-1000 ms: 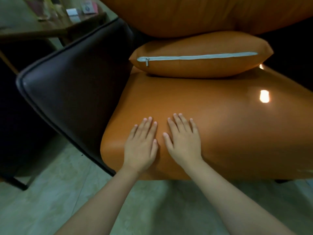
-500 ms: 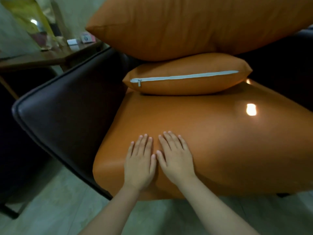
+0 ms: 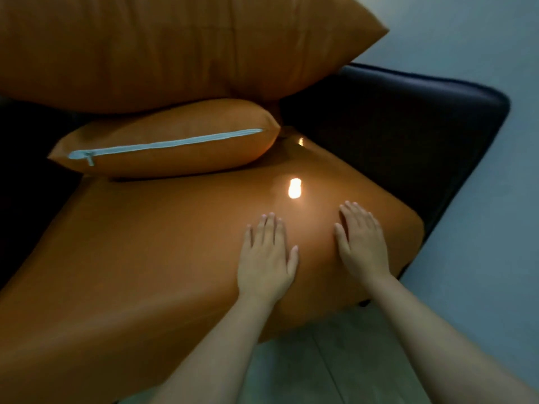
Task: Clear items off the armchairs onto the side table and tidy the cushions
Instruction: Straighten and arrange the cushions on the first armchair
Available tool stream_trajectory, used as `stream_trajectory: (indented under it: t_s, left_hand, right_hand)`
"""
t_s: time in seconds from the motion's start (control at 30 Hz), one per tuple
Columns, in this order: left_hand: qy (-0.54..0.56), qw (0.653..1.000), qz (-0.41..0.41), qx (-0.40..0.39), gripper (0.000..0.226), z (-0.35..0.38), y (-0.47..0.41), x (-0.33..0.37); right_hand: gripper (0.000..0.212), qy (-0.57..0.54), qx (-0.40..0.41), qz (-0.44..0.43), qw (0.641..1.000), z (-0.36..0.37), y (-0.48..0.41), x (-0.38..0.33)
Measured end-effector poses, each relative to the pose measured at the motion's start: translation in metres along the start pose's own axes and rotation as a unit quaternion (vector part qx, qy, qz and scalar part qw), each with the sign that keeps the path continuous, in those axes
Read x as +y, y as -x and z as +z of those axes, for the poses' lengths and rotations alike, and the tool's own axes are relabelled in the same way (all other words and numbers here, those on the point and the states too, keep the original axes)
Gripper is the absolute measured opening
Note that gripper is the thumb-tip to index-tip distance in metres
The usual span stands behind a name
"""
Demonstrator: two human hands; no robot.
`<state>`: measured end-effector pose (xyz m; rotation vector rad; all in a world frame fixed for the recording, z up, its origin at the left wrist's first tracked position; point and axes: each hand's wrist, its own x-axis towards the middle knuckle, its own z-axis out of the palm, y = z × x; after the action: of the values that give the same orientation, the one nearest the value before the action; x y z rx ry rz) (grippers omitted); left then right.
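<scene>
An armchair's glossy orange seat cushion (image 3: 163,246) fills the middle of the head view. My left hand (image 3: 267,259) and my right hand (image 3: 361,243) lie flat on its front right part, palms down, fingers extended, holding nothing. A small orange cushion (image 3: 175,147) with a white zip lies across the back of the seat. Above it leans a large orange back cushion (image 3: 175,45). The chair's dark shell (image 3: 408,126) wraps the right side.
A pale wall (image 3: 481,39) stands close on the right of the chair. Light tiled floor (image 3: 306,360) shows below the seat's front edge. The left side of the chair is in deep shadow. The side table is out of view.
Both hands have slid from the seat cushion's front left to its front right and moved a little apart. My view swung right, so the side table and the left armrest left the frame.
</scene>
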<state>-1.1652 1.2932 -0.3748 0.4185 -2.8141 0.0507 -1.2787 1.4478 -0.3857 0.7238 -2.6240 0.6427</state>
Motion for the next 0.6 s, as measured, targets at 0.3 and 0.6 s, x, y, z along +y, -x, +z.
stream_trajectory:
  t_s: [0.3,0.6]
  left_hand:
    - [-0.019,1.0,-0.005,0.015,0.065,0.017,-0.008,-0.003]
    - [0.001,0.999,-0.033,0.027,0.062,0.013,0.0,0.01]
  right_hand:
    - [0.051,-0.014,0.084,-0.013,0.996,0.025,-0.015,0.012]
    - [0.053,0.046,0.018,-0.127,0.991,0.01,-0.019,0.035]
